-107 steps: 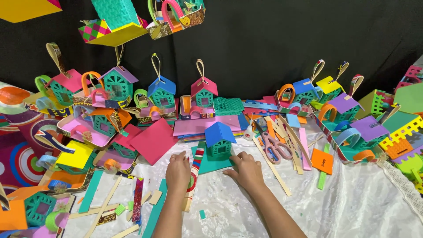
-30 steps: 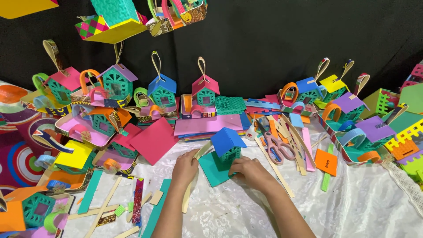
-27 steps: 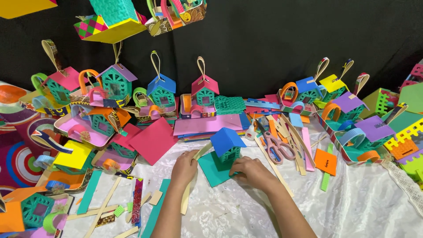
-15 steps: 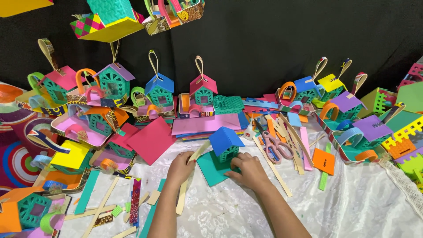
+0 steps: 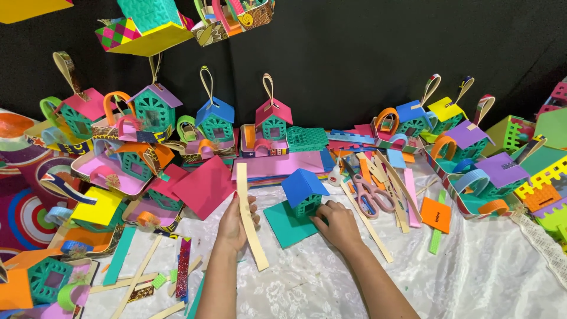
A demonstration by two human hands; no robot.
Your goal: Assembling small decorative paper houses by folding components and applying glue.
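The left hand (image 5: 235,223) is curled around a long, flat cream strip (image 5: 250,223) of thin, matte sheet that runs from above the fingers down past the wrist, over a shiny white cloth (image 5: 472,277) with a woven floral pattern. The right hand (image 5: 338,223) rests with bent fingers against the base of a small foam house (image 5: 304,192), green lattice walls under a smooth blue peaked roof, standing on a flat teal foam square (image 5: 286,225). Pink-handled scissors (image 5: 372,198) lie just right of it among loose foam strips.
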